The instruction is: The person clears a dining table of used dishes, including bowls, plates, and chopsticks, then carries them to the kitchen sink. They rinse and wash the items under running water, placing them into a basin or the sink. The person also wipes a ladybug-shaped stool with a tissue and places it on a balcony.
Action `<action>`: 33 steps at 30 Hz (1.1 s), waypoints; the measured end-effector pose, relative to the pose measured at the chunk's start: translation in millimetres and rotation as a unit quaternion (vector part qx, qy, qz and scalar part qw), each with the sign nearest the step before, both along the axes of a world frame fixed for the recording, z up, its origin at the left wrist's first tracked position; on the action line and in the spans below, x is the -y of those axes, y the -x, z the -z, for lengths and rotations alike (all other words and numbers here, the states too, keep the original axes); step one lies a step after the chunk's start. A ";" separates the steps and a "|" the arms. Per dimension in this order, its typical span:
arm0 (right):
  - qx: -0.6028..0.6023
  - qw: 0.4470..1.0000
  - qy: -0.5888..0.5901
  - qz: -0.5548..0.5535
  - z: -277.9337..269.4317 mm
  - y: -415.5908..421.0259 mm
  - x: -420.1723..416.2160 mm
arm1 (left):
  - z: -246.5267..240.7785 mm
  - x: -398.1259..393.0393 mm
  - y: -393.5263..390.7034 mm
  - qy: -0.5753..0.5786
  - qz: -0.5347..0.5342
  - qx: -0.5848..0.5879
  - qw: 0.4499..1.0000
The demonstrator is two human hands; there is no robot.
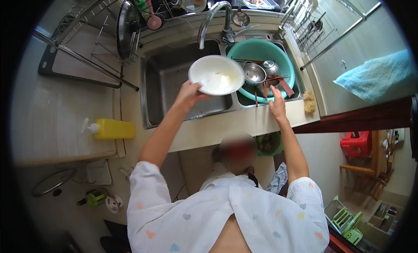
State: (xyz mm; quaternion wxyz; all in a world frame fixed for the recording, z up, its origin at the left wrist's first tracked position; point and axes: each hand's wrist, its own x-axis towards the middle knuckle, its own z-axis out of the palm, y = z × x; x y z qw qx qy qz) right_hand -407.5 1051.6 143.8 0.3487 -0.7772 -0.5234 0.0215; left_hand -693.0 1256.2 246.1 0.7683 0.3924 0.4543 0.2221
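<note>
My left hand grips a white bowl by its near-left rim. The bowl is tilted toward me over the steel sink, and a little yellowish residue shows inside. To the right, my right hand is at the near rim of a turquoise plastic basin, its fingers apart and nothing seen in them. Close to those fingertips lie reddish-brown chopsticks, several across the basin's edge. Inside the basin are a metal bowl and another metal vessel. The basin's bottom is partly hidden.
A chrome faucet arches over the sink's back. On the left counter lies a yellow pump bottle. A tan scrubber sits right of the basin, below a blue cloth. Metal racks flank both sides; a ladle rests behind.
</note>
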 end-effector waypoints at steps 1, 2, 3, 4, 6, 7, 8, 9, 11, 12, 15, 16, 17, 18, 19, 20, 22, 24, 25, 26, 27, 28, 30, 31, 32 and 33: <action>0.001 1.000 -0.022 0.008 -12.1 6.8 4.3 | 7.1 2.1 -22.5 0.016 0.010 0.044 0.999; -0.019 0.999 -0.020 0.039 -24.6 11.5 14.3 | 2.7 9.4 -51.1 0.024 0.010 0.053 0.998; -0.037 0.997 -0.019 0.070 -38.0 16.5 25.2 | 11.4 12.4 -77.1 0.027 0.000 0.085 0.996; -0.074 0.992 -0.034 0.095 -52.1 23.2 39.8 | 10.3 19.0 -101.6 0.037 -0.019 0.096 0.995; -0.088 0.982 -0.059 0.155 -66.0 33.4 80.3 | 26.7 24.8 -147.2 0.026 -0.061 0.122 0.990; -0.100 0.975 -0.076 0.185 -65.4 38.3 105.4 | 33.4 29.8 -169.8 0.019 -0.076 0.126 0.989; -0.092 0.967 -0.084 0.220 -61.1 47.3 127.8 | 53.3 22.8 -188.6 0.015 -0.099 0.110 0.989; -0.116 0.960 -0.066 0.247 -49.4 55.2 151.6 | 75.1 14.2 -199.8 0.011 -0.125 0.093 0.988; -0.147 0.941 -0.037 0.302 -2.8 70.3 208.6 | 80.5 15.6 -218.7 0.005 -0.122 0.076 0.990; -0.187 0.927 -0.029 0.324 22.6 81.0 235.6 | 74.3 20.9 -227.5 0.007 -0.122 0.053 0.991; -0.299 0.883 0.007 0.361 90.2 126.0 298.5 | 90.0 16.9 -246.9 -0.021 -0.098 0.075 0.992; -0.324 0.870 0.021 0.373 112.8 141.0 313.5 | 96.2 12.4 -250.6 -0.017 -0.097 0.085 0.991; -0.347 0.853 0.036 0.387 129.5 154.9 326.4 | 99.7 13.3 -253.6 -0.033 -0.078 0.088 0.992; -0.373 0.833 0.060 0.404 136.5 167.6 333.5 | 99.6 16.0 -253.4 -0.079 -0.057 0.069 0.993; -0.396 0.820 0.073 0.406 150.6 178.8 343.8 | 108.0 6.4 -250.7 -0.079 -0.062 0.068 0.993; -0.427 0.807 0.071 0.401 175.3 190.8 359.6 | 113.1 1.8 -247.3 -0.068 -0.063 0.084 0.992; -0.489 0.776 0.079 0.391 200.3 202.6 378.7 | 114.5 -4.7 -235.8 -0.048 -0.058 0.062 0.995; -0.545 0.735 0.105 0.389 208.5 207.9 388.7 | 118.2 -4.8 -219.6 -0.047 -0.041 0.025 0.998; -0.553 0.728 0.124 0.385 219.4 206.0 395.0 | 111.7 5.7 -209.8 -0.072 -0.034 0.010 0.997; -0.564 0.720 0.142 0.380 231.3 206.9 400.1 | 104.9 19.7 -194.4 -0.131 -0.009 -0.002 0.991; -0.574 0.708 0.159 0.380 243.9 209.9 405.0 | 79.5 63.1 -183.9 -0.244 0.002 -0.019 0.970; -0.586 0.699 0.156 0.379 263.7 212.7 408.7 | 68.5 85.4 -164.8 -0.344 -0.011 0.010 0.939; -0.612 0.678 0.148 0.381 316.5 222.3 416.3 | 41.6 147.9 -126.6 -0.477 -0.052 0.026 0.877; -0.647 0.631 0.141 0.403 332.0 224.4 411.5 | 44.5 173.5 -102.5 -0.538 -0.055 0.005 0.841; -0.680 0.588 0.134 0.418 343.9 225.4 401.6 | 49.2 200.1 -75.2 -0.560 -0.098 -0.038 0.821; -0.710 0.544 0.127 0.429 358.1 221.8 390.4 | 64.7 218.8 -39.7 -0.581 -0.118 -0.058 0.803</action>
